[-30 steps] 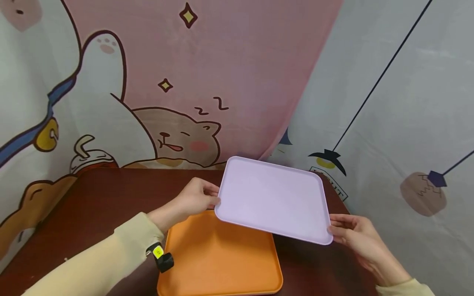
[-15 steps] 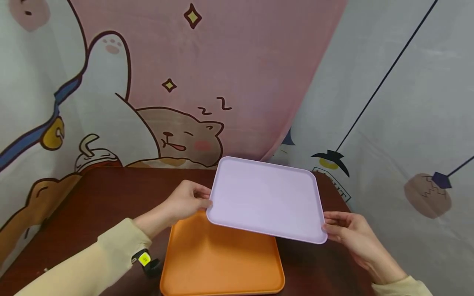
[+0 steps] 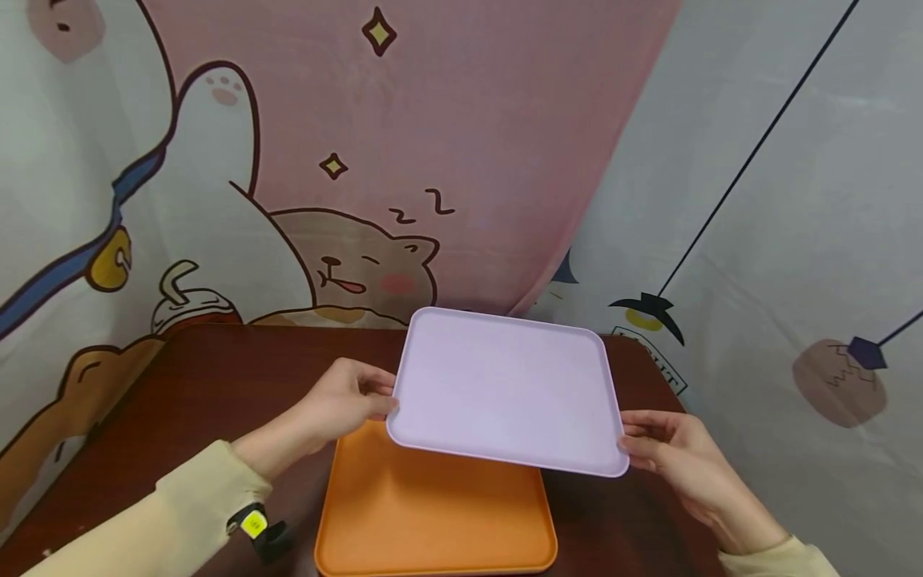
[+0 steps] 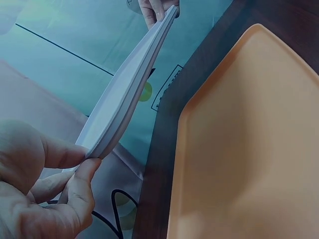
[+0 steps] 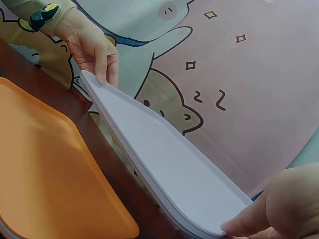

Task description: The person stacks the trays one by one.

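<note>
Head view: both hands are holding a lilac tray [image 3: 505, 393] in the air above an orange tray [image 3: 433, 513] lying on the table [image 3: 209, 377], left hand [image 3: 339, 401] and right hand [image 3: 671, 449] pinching opposite corners. Left wrist view: thumb and fingers [image 4: 79, 189] are clamping the rim. Right wrist view: the thumb [image 5: 249, 221] is pressing the near corner; the step looks like stacking, calling for squaring the edges and lowering level.

Even, soft light; left wrist view tinted blue

upper tray [image 3: 505, 389]: above the lower tray [image 3: 433, 513], shifted toward 1 o'clock
left hand [image 3: 339, 401]: at its 9 o'clock edge
right hand [image 3: 674, 453]: at its 4 o'clock corner
lower tray: on the table [image 3: 202, 385]
</note>
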Tool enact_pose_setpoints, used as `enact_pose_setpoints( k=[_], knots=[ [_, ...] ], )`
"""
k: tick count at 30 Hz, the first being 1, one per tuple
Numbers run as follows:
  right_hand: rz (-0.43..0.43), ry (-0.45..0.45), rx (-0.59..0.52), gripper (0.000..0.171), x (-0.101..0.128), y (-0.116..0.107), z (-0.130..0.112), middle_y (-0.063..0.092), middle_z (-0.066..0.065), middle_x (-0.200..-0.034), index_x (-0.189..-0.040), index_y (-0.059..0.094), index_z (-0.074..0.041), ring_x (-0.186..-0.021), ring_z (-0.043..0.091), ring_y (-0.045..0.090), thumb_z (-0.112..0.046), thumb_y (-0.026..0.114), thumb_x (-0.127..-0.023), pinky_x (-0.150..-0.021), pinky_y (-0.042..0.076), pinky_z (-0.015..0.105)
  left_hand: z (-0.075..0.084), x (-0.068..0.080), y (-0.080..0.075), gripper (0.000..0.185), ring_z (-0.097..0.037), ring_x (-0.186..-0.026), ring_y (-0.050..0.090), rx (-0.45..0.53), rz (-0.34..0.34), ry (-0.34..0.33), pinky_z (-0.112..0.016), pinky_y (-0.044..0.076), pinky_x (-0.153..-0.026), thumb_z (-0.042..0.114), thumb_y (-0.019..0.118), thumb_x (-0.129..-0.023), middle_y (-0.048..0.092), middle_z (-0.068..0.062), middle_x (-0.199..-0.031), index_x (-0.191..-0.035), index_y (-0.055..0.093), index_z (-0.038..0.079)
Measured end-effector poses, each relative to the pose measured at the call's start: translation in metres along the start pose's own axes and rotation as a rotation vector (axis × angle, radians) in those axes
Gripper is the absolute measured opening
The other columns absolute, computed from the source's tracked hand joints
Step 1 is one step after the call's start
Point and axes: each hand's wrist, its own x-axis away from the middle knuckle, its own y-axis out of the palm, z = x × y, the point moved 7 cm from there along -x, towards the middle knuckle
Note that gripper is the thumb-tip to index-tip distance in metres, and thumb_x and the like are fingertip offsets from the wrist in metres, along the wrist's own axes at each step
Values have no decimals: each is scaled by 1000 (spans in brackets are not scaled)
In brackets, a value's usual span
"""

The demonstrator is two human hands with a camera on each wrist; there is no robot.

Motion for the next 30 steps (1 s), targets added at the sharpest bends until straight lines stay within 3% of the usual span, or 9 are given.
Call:
enact_pose_setpoints(
  k=[17,30],
  knots=[
    [-17,-18,-5,46,4,14,-10,70,19,-108,-136,53,21,-91,25,71,5,70,-97,-79,63,36,-3,23,-12,31,-26,-88,69,19,4,3,-38,64,-81,-4,77,-90,72,-17,-101,-119,71,-13],
    [-44,-5,-13,45,7,30,-13,70,19,-107,-135,55,20,-90,27,70,6,70,-95,-80,63,37,-11,44,-25,29,-26,-86,68,15,26,-9,-33,61,-73,-1,78,-88,74,-14,-99,-116,74,-9]
  ],
)
